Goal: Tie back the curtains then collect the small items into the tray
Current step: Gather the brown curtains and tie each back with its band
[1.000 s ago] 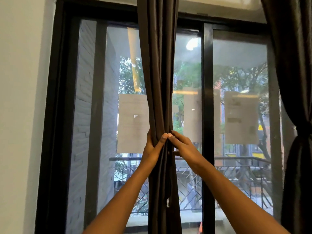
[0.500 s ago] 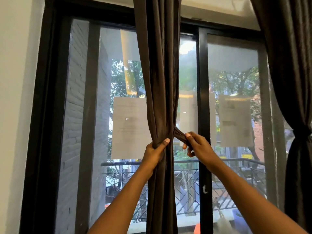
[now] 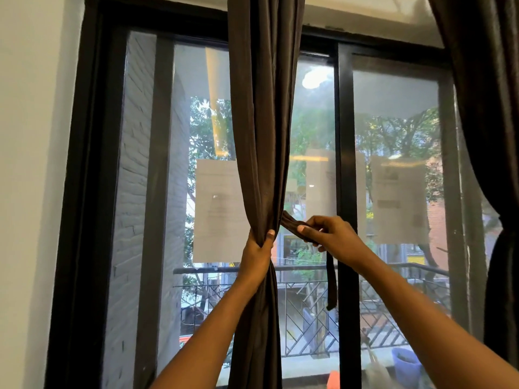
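Observation:
A dark brown curtain [image 3: 261, 136] hangs down the middle of the window, gathered into a narrow bunch. My left hand [image 3: 258, 254] grips the bunch at its waist. My right hand [image 3: 331, 234] pinches a dark fabric tie-back strap [image 3: 292, 224] that comes out from behind the curtain; the strap's loose end [image 3: 331, 284] hangs down below my hand. A second dark curtain [image 3: 497, 164] at the right edge is cinched at its waist. No tray or small items are in view.
A black-framed sliding window [image 3: 345, 164] fills the view, with paper sheets [image 3: 219, 209] stuck on the glass. A white wall [image 3: 31, 192] is on the left. Outside are a balcony railing [image 3: 309, 304] and trees.
My right hand has drawn the strap out to the right, away from the curtain, and its loose end now hangs free. My left hand keeps its grip on the bunch.

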